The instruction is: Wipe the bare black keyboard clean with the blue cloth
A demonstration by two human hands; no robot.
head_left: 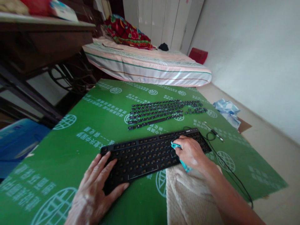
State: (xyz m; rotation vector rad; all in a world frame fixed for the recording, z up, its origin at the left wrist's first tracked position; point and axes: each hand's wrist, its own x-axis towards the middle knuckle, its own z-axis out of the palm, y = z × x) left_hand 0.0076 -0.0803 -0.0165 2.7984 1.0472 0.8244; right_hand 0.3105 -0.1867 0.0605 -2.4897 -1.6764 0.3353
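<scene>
A black computer keyboard (145, 153) with its keycaps off lies at a slant on the green board, bare switch positions showing. My left hand (95, 184) rests over its left end, fingers spread on the top and the thumb by the near edge. Toward the right part of the keyboard, my right hand (191, 151) is closed around a small teal cloth (185, 166), one end of which touches the key area. Beyond the keyboard, the removed black keycaps (152, 114) are laid out in rows.
A beige towel (185, 193) lies under my right forearm. The keyboard's black cable (226, 164) runs off the right of the green board (93, 125), past a thin tool (217, 135). Behind are a bed (150, 67) and a dark table (47, 47); a blue container (18, 140) stands left.
</scene>
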